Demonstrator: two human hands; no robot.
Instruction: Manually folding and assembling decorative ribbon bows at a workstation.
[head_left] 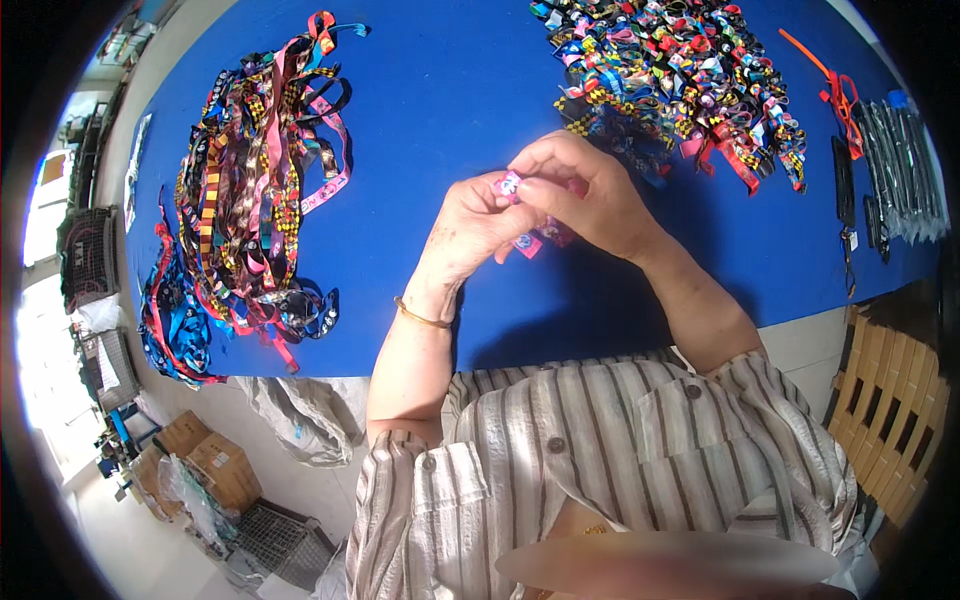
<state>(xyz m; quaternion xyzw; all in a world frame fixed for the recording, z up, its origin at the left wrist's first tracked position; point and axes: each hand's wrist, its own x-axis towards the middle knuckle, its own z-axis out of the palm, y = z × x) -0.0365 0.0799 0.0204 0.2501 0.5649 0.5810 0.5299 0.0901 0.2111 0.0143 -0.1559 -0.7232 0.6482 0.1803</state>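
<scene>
Over the blue table (420, 110) my two hands meet, both working on one short pink printed ribbon strap (527, 244). My left hand (468, 225) has its fingers closed on the strap, with a bangle on that wrist. From the right, my right hand (590, 195) curls over it, thumb and fingers pinching near a folded part of the ribbon. A pink end hangs below the fingers. Most of the strap is hidden inside the hands. At the far right of the table lies a heap of small looped ribbon straps (680, 80) in many colours.
Long printed ribbons (240, 180) lie bundled at the left, beside a blue and red bunch (175, 310). On the right edge are an orange-red strap (845, 105), black straps (845, 185) and a stack of clear plastic packs (905, 170). Cardboard boxes (220, 465) stand on the floor.
</scene>
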